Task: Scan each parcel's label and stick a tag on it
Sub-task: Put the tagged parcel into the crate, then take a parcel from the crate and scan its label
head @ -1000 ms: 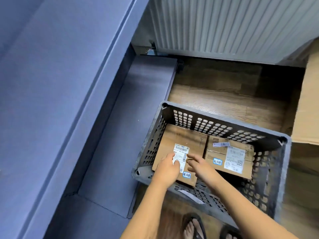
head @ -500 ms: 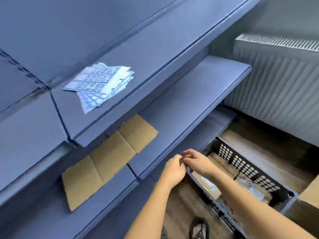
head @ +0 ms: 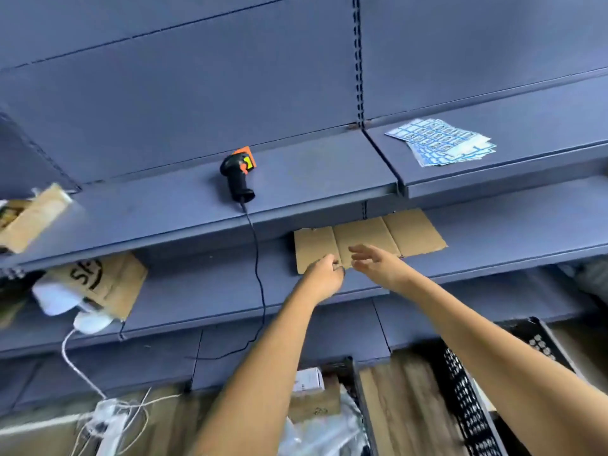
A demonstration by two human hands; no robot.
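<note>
My left hand [head: 324, 278] reaches up to the front edge of a flat cardboard sheet [head: 394, 233] on the middle shelf. Its fingers are curled with the tips pinched together, and I see nothing plainly between them. My right hand [head: 378, 264] hovers just to the right over the same cardboard, fingers spread and holding nothing. A black and orange barcode scanner [head: 238, 176] lies on the upper shelf to the left, its cable hanging down. Blue tag sheets [head: 441, 143] lie on the upper shelf at the right. A white boxed parcel [head: 307, 380] sits low, below my left arm.
A black perforated crate [head: 460, 390] stands on the floor at the lower right. A cardboard box [head: 29, 215] and a brown parcel bag [head: 102, 278] sit on the shelves at the left. White cables and a power strip [head: 108, 419] lie at the lower left.
Both hands have left the parcel in the crate and risen to the cardboard on the shelf. My view has swung up from the crate to the shelves. The hands have come apart.
</note>
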